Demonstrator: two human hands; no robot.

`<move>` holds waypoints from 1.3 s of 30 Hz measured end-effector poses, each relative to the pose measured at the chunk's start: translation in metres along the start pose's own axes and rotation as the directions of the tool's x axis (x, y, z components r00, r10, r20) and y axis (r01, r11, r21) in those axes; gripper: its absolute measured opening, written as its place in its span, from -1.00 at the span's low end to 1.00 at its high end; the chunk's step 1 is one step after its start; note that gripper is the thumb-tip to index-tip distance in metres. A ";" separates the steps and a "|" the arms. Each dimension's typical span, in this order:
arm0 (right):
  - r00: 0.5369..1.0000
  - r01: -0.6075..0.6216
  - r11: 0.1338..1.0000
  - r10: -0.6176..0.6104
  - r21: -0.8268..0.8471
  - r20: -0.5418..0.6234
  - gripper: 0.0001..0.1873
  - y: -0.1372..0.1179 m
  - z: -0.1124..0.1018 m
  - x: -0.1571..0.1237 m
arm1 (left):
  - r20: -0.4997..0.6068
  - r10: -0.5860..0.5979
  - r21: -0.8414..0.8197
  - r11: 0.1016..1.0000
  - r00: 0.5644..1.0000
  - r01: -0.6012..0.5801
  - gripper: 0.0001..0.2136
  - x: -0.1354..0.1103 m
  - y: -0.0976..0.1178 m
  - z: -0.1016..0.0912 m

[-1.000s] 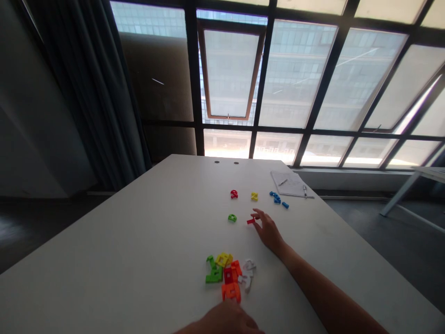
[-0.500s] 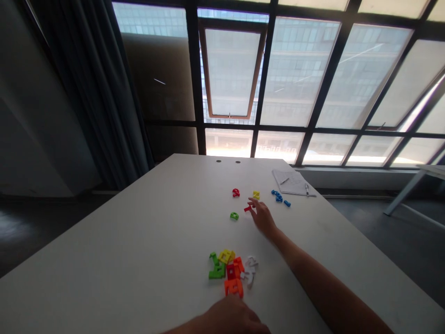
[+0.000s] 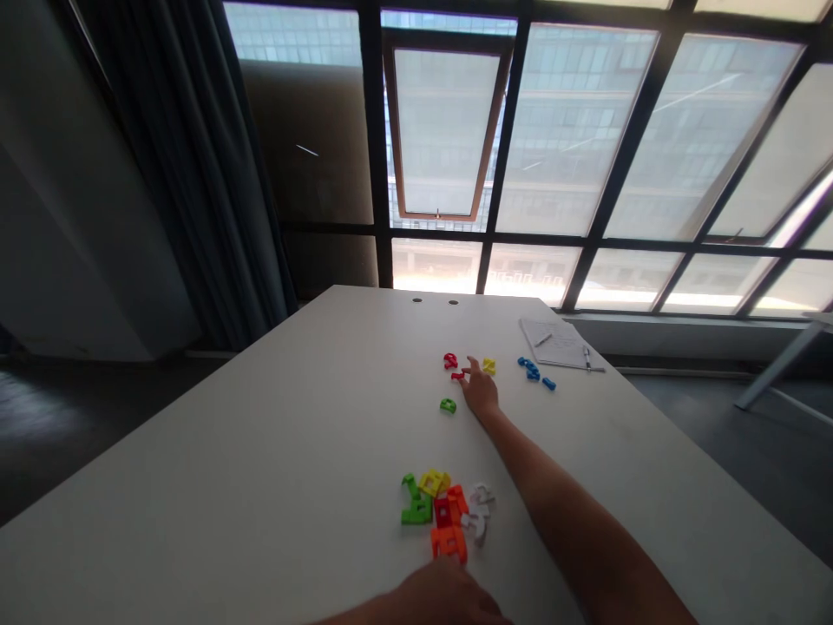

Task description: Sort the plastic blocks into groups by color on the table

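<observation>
Small red piece [image 3: 457,376], at fingertips of right hand [image 3: 482,391], cannot tell if grip closed

A single camera, worn on the person's head, gave this view. It looked forward and down along the counter [image 3: 292,417], whose near part spread across the lower area while its far end narrowed toward the windows [image 3: 579,130] ahead. The left hand [image 3: 442,595] lay nearest, cut off by the bottom edge; the right hand [image 3: 480,392] was farther out, its forearm [image 3: 573,512] entering from below at the right. The view was wide, taking in a dark curtain [image 3: 188,174] on the left and a white table leg [image 3: 777,369] near the right edge.
</observation>
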State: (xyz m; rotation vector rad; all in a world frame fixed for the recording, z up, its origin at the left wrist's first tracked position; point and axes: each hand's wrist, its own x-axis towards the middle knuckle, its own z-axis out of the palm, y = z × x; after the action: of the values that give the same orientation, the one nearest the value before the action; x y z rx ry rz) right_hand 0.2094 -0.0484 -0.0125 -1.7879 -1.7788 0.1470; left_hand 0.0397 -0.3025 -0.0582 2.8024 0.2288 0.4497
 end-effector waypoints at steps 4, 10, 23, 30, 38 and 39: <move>0.999 -0.048 0.998 0.048 -0.037 0.010 -0.34 -0.001 0.003 0.009 | -0.013 -0.003 0.023 1.000 1.000 0.004 -0.82 -0.001 -0.002 0.005; 0.998 -0.061 0.996 0.062 -0.067 0.016 -0.70 -0.003 0.006 0.006 | 0.019 -0.022 0.028 0.999 1.000 0.022 -0.80 -0.001 -0.001 0.004; 0.974 0.163 0.939 -0.201 0.303 0.099 -0.68 0.001 -0.022 -0.027 | 0.018 -0.010 -0.039 0.999 1.000 0.011 -0.80 0.005 0.006 -0.013; 0.896 0.292 0.790 -0.423 0.540 0.134 -0.83 0.006 -0.062 -0.112 | 0.002 0.010 -0.054 0.999 1.000 -0.010 -0.82 0.005 0.010 -0.022; 0.670 0.524 0.608 -0.726 0.596 0.152 -0.75 -0.008 -0.088 -0.148 | 0.036 -0.005 -0.036 0.999 0.999 0.006 -0.82 0.007 0.009 -0.018; 0.650 0.536 0.607 -0.740 0.587 0.173 -0.74 -0.011 -0.089 -0.148 | 0.036 -0.007 -0.039 0.999 0.999 0.008 -0.83 0.007 0.010 -0.019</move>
State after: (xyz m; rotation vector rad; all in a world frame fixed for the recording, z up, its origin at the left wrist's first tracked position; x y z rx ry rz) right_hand 0.2293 -0.2178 0.0160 -0.6744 -2.3170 0.6415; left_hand 0.0413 -0.3053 -0.0361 2.7675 0.2200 0.3968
